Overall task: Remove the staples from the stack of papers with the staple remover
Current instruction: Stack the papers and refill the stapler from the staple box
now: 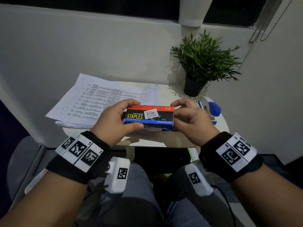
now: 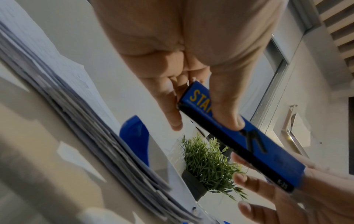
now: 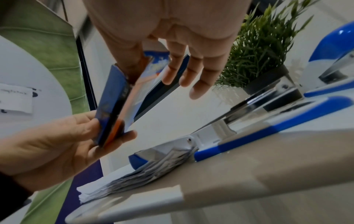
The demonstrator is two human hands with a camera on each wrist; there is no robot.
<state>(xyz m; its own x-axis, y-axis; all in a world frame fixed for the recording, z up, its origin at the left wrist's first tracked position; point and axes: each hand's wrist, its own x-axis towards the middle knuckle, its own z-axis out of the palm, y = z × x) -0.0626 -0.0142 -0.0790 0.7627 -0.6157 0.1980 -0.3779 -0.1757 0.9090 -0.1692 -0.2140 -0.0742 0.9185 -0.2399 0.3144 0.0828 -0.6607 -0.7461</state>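
A staples box (image 1: 149,116), black with a red top strip and a blue bottom strip, is held level above the table's near edge. My left hand (image 1: 129,114) grips its left end, thumb on the near side and fingers over the far side. My right hand (image 1: 176,110) pinches the right end; in the right wrist view its thumb lies on the box (image 3: 113,106) and a flap stands open there. The stack of printed papers (image 1: 91,102) lies on the table's left part, hanging over the edge. No staple remover shows plainly.
A blue and white stapler (image 1: 213,110) lies at the right of the small beige table (image 1: 164,140). A potted green plant (image 1: 203,63) stands at the back right. A white wall runs close behind. My knees are under the table's front edge.
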